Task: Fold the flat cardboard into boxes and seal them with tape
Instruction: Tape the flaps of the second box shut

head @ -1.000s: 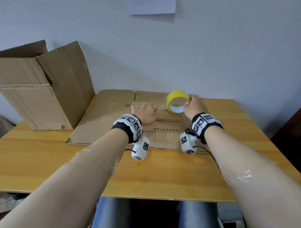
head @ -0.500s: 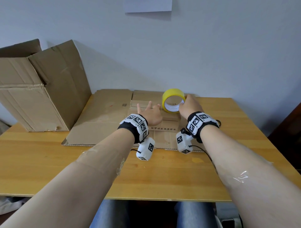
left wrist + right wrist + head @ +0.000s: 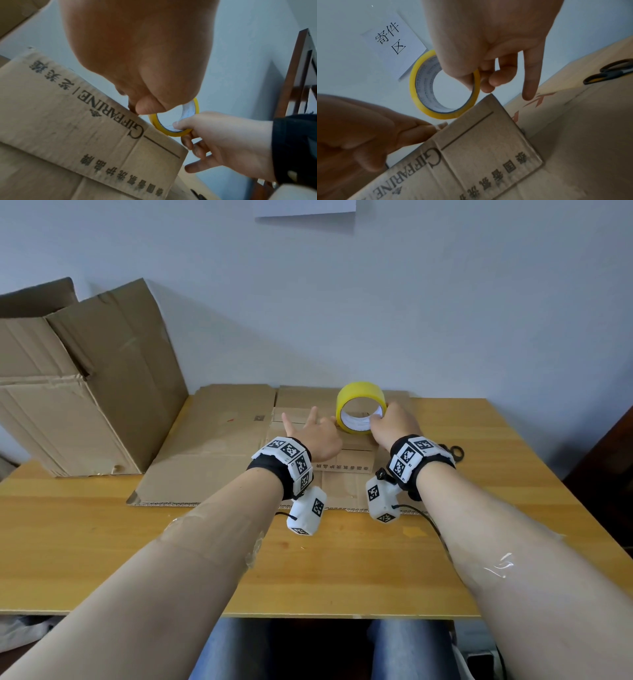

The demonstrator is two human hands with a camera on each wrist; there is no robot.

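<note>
The left hand [image 3: 317, 436] pinches the tape's free end against the small printed box [image 3: 488, 155] lying on the flat cardboard [image 3: 205, 453]; the right hand [image 3: 394, 422] grips the yellow tape roll [image 3: 359, 405] upright. Better to pull straight, keeping tension.

Matt brown cardboard [image 3: 212, 446]; glossy yellow plastic tape roll [image 3: 359, 393]; smooth varnished wooden table [image 3: 342, 570].

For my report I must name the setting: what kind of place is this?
Probably a parcel packing corner: flattened cardboard on a wooden table, yellow tape roll, and a wall sign reading 寄件区.
</note>
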